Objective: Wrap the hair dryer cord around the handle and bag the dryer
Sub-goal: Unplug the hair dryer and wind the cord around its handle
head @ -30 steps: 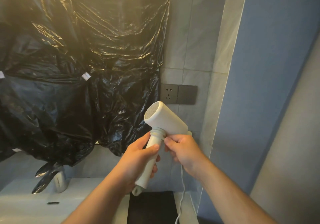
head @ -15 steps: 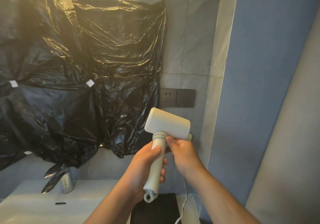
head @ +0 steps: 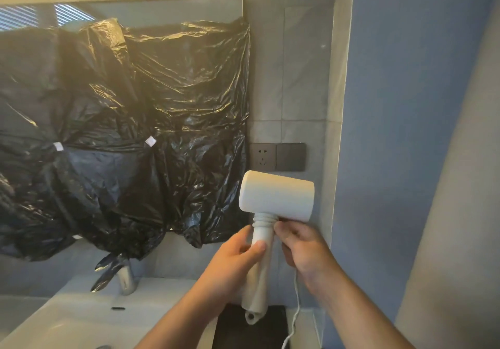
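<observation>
Matt white plastic dryer (head: 277, 196); glossy crinkled black plastic sheet (head: 135, 132); chrome tap (head: 126, 281).

No legible text, brand, number or sign is recorded. Two small white tags (head: 150, 141) (head: 58, 146) are stuck on the black plastic sheeting (head: 173, 100); any print on them is too small to read.

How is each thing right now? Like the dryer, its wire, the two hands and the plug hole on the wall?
Hair dryer, held upright in the air, not bagged.
Cord, mostly hanging loose below the right hand.
Left hand, grips the handle.
Right hand, pinches the cord by the handle's top.
Wall socket, nothing plugged in.
Black plastic sheet, crumpled, covering the mirror.
</observation>
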Demonstrator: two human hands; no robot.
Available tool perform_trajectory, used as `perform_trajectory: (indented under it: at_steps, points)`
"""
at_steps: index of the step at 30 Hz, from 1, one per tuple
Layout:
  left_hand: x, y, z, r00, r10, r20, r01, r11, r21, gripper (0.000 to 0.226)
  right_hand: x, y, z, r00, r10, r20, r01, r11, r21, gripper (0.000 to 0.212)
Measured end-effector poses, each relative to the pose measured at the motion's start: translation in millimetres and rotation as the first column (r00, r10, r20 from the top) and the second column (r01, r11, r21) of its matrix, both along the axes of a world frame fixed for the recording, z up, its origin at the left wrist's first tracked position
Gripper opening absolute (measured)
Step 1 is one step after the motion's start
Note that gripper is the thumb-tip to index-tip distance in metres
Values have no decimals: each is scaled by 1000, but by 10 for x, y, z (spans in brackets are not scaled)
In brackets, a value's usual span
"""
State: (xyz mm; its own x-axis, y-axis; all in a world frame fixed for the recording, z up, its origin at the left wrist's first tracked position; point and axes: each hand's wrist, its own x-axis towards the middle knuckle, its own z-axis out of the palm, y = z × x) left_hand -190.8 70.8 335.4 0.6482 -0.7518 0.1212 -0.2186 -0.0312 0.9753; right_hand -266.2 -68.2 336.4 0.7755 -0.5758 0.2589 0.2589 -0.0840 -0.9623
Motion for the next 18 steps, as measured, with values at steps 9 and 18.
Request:
perform_trajectory:
  at_steps: [9, 18]
  points:
    - [117, 107, 802, 663, 89, 743, -308, 937, 164, 128, -220, -135, 345, 982, 86, -167, -139, 931, -337, 34]
    - [92, 104, 1045, 836, 20, 548, -208, 936, 283, 89, -361, -165, 712, 941, 303, -154, -339, 868, -364, 16]
